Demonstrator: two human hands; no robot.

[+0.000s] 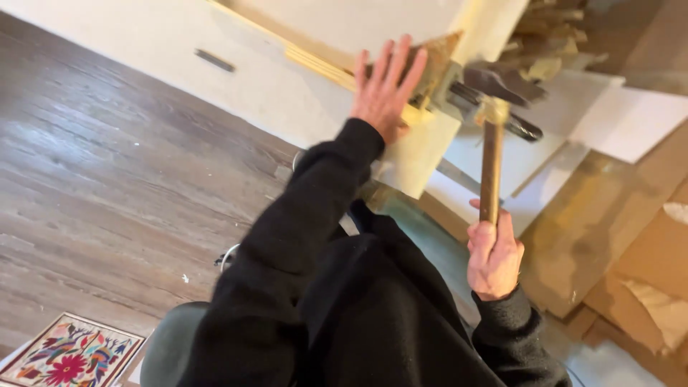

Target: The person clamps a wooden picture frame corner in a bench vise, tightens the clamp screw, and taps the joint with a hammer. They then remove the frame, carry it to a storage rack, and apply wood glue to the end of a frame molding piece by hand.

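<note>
A hammer (491,154) with a wooden handle is gripped by the right hand (494,259), the fingers being closed around the lower end of the handle. The handle is held nearly upright, and the blurred head is seen at the top, just beside a dark metal clamp-like fitting (494,89) at the edge of a pale board (419,154). The left hand (385,89) is held open, fingers spread and flat, and is pressed against a brownish wedge-shaped wooden piece (437,61) and the pale yellow edge strip next to it. Whether the hammer head is touching the fitting cannot be told because of blur. Both arms are covered by black sleeves (308,236). A large white panel (215,72) with a small dark slot is seen leaning over a grey-brown plank floor (107,179). Flattened cardboard (631,258) is seen at the right, and a tile with a coloured floral pattern (68,355) lies at the lower left.
</note>
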